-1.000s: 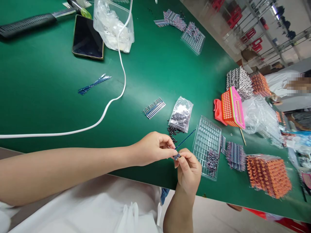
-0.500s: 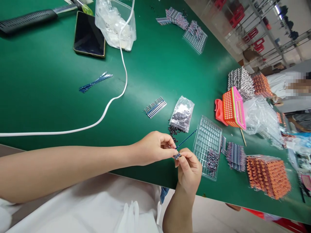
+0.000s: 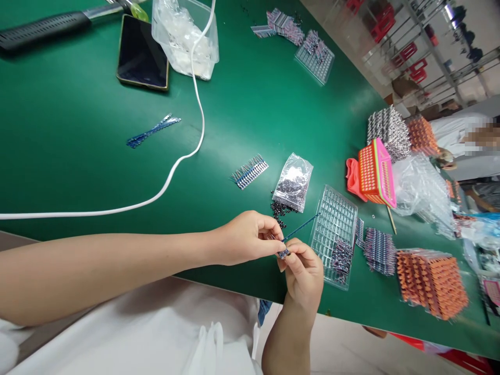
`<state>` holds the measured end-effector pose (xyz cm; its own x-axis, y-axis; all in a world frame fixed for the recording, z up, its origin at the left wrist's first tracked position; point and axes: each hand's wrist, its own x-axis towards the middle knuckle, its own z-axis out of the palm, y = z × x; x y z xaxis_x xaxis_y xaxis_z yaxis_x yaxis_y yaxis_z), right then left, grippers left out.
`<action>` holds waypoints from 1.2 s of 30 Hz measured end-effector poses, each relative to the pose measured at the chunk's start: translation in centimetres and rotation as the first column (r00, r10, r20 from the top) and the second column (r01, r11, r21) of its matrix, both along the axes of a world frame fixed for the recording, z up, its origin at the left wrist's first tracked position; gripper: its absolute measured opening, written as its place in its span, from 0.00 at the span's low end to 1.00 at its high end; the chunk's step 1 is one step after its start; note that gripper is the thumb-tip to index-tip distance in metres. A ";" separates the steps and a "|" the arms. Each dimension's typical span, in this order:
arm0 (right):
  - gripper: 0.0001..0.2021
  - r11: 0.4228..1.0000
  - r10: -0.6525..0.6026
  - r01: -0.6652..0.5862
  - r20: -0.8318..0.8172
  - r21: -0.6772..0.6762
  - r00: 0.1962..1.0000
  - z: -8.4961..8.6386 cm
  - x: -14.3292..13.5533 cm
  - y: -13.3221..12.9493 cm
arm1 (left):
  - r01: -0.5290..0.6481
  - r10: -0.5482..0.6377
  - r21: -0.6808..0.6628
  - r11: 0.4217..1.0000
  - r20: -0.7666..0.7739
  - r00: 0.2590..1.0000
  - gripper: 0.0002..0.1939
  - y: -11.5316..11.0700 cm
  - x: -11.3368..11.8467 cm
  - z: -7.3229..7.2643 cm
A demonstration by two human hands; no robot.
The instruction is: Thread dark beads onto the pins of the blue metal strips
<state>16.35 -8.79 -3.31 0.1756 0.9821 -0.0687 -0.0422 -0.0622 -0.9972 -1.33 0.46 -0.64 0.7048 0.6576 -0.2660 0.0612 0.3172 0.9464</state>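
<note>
My left hand (image 3: 255, 239) pinches a strip of small blue-and-white parts with thin wire leads (image 3: 283, 253), fingers and thumb closed on it. From the other side, my right hand (image 3: 304, 271) grips the same strip's edge between thumb and fingers. A narrow blue strip (image 3: 300, 227) sticks out from between the hands toward the clear compartment tray (image 3: 332, 219). The fingers partly hide what is held. Just beyond my left hand lie loose black bead-like pieces (image 3: 279, 211), spilling beside a clear plastic bag (image 3: 292, 182) of them. A similar row of leaded parts (image 3: 250, 172) rests farther left.
On the right stand stacked orange parts (image 3: 432, 281), bundled strips (image 3: 378, 251) and an orange-pink basket (image 3: 375, 172). A white cable (image 3: 172, 179) crosses the left side, near a phone (image 3: 142, 52) and plastic tub (image 3: 185, 39). Another person (image 3: 455, 135) is at far right.
The narrow blue strip's free end has swung slightly right and now reaches over the tray's edge. My right hand has shifted a little left; both hands keep their grip.
</note>
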 end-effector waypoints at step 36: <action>0.03 0.990 0.102 -0.113 -0.127 -0.082 0.987 -0.3 0.5 -0.4 | 0.136 -0.118 0.155 0.979 -0.120 0.986 0.08 0.3 -0.1 -0.4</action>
